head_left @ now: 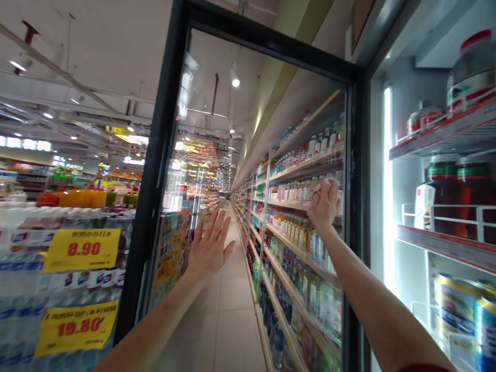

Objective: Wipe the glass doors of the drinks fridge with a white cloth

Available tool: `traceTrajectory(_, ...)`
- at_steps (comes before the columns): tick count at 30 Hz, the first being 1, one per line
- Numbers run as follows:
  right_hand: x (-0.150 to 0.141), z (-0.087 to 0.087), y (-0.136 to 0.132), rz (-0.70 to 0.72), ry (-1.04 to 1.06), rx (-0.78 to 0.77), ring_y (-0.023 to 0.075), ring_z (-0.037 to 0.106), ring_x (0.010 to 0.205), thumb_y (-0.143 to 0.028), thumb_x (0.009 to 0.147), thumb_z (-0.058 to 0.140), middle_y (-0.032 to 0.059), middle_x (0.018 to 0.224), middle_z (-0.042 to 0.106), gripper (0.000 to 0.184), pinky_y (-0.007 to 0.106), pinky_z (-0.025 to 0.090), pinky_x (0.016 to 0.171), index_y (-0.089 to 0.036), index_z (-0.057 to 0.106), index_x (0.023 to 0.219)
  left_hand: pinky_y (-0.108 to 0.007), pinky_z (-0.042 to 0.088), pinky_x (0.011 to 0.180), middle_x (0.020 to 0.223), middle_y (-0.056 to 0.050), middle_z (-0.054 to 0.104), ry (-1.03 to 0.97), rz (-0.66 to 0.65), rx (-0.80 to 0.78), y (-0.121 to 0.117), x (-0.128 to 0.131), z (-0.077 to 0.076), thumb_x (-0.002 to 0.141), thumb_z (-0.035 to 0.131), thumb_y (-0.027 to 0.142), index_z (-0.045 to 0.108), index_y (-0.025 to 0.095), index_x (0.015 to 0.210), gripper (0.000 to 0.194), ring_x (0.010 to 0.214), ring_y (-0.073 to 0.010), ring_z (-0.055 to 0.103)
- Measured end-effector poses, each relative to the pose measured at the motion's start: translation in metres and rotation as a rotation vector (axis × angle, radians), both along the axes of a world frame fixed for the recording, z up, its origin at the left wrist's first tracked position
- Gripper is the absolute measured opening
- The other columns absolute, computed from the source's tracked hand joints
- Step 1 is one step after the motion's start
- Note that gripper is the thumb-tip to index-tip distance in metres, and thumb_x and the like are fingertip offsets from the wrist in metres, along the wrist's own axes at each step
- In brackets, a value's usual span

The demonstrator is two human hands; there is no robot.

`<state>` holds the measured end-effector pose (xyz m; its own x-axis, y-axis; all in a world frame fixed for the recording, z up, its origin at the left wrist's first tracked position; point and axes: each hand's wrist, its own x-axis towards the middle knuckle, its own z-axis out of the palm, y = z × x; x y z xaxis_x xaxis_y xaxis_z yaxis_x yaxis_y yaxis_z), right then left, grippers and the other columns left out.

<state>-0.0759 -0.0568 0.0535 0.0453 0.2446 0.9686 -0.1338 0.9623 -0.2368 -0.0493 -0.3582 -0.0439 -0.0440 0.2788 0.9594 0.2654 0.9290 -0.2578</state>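
A tall glass cooler door point(157, 170) with a black frame stands swung open in front of me. My left hand point(211, 243) rests flat against its pane, fingers spread, holding nothing. Further right and higher up, my right hand point(323, 206) presses on the same glass with bent fingers. A bit of a white wipe point(328, 181) shows at those fingertips, mostly covered by the hand. Through the pane, or mirrored in it, appear long shelves of bottles point(296, 232).
At right is the lit cooler with dark bottles point(444, 191), cans point(459, 305) and a red-capped jar point(473, 72) on wire-fronted shelves. Stacked packs of bottled drinks point(23, 289) with yellow price signs point(82, 250) stand at left. A tiled aisle floor point(220, 320) runs ahead.
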Motion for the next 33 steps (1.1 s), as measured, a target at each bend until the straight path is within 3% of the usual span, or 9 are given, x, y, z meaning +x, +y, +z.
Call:
traceTrajectory(5,-0.001,-0.021,-0.008,0.050,-0.096,0.428,0.0196,0.021,0.136,-0.028,0.087,0.034,0.0048,0.146,0.029,0.049,0.047,0.020,0.109,-0.029,0.033,0.136,-0.045,0.015,0.110,0.145,-0.008,0.027,-0.005,0.004,0.002,-0.001,-0.002,0.000,0.085,0.044,0.046,0.010,0.020,0.142,0.071,0.135,-0.0237,0.023)
traceTrajectory(9,0.000,-0.001,0.033,0.012,-0.018,-0.111,0.0291,0.025,0.133,-0.026,0.086,0.030,0.0153,0.146,0.025,0.051,0.060,0.026,0.099,-0.019,0.033,0.136,-0.045,0.014,0.110,0.145,-0.008,0.027,-0.009,0.008,0.003,-0.001,-0.003,-0.001,0.085,0.044,0.046,0.011,0.020,0.141,0.071,0.135,-0.0237,0.023)
traceTrajectory(11,-0.001,0.009,0.032,0.013,-0.011,-0.176,0.0297,0.025,0.133,-0.027,0.085,0.031,0.0165,0.146,0.025,0.052,0.060,0.027,0.099,-0.017,0.034,0.136,-0.046,0.014,0.110,0.145,-0.008,0.027,-0.009,0.007,0.001,-0.001,-0.004,-0.001,0.085,0.044,0.046,0.010,0.019,0.142,0.071,0.135,-0.0241,0.023)
traceTrajectory(17,-0.003,-0.002,-0.038,0.087,-0.092,0.670,0.0189,0.019,0.137,-0.027,0.086,0.037,0.0032,0.145,0.031,0.047,0.046,0.018,0.110,-0.030,0.039,0.132,-0.046,0.015,0.110,0.144,-0.009,0.028,0.013,-0.007,0.005,-0.003,-0.005,-0.001,0.085,0.044,0.045,0.009,0.020,0.142,0.071,0.134,-0.0248,0.025)
traceTrajectory(23,-0.003,0.024,0.005,0.039,0.059,-0.034,0.0272,0.024,0.134,-0.025,0.086,0.031,0.0142,0.146,0.026,0.051,0.058,0.023,0.102,-0.020,0.033,0.137,-0.045,0.015,0.111,0.145,-0.009,0.027,-0.011,0.022,-0.006,-0.002,-0.001,0.000,0.086,0.043,0.044,0.014,0.019,0.141,0.068,0.135,-0.0244,0.024)
traceTrajectory(25,-0.003,0.023,-0.007,0.065,0.045,0.051,0.0268,0.022,0.135,-0.026,0.086,0.031,0.0136,0.146,0.026,0.051,0.056,0.023,0.103,-0.020,0.033,0.137,-0.045,0.014,0.111,0.145,-0.009,0.026,-0.020,0.027,0.001,-0.002,0.000,0.000,0.085,0.043,0.045,0.016,0.018,0.141,0.067,0.135,-0.0240,0.022)
traceTrajectory(29,-0.001,0.012,-0.062,0.136,-0.057,0.625,0.0206,0.019,0.137,-0.027,0.087,0.035,0.0054,0.145,0.031,0.047,0.048,0.019,0.108,-0.027,0.039,0.133,-0.044,0.012,0.112,0.145,-0.009,0.027,-0.021,0.038,-0.009,-0.003,0.001,0.000,0.085,0.042,0.046,0.020,0.016,0.140,0.066,0.136,-0.0229,0.021)
traceTrajectory(31,0.002,0.016,-0.077,0.136,-0.047,0.581,0.0211,0.021,0.136,-0.026,0.087,0.035,0.0055,0.145,0.031,0.047,0.050,0.018,0.108,-0.028,0.039,0.133,-0.044,0.011,0.112,0.145,-0.009,0.027,-0.018,0.049,-0.021,-0.005,0.001,0.000,0.086,0.041,0.046,0.024,0.016,0.139,0.064,0.135,-0.0229,0.022)
traceTrajectory(33,0.003,0.027,-0.084,0.118,-0.006,0.303,0.0248,0.022,0.135,-0.026,0.087,0.032,0.0091,0.147,0.027,0.048,0.055,0.019,0.105,-0.024,0.037,0.134,-0.044,0.010,0.112,0.144,-0.008,0.028,-0.010,0.063,-0.033,-0.006,0.001,0.000,0.086,0.040,0.046,0.028,0.016,0.138,0.061,0.135,-0.0228,0.023)
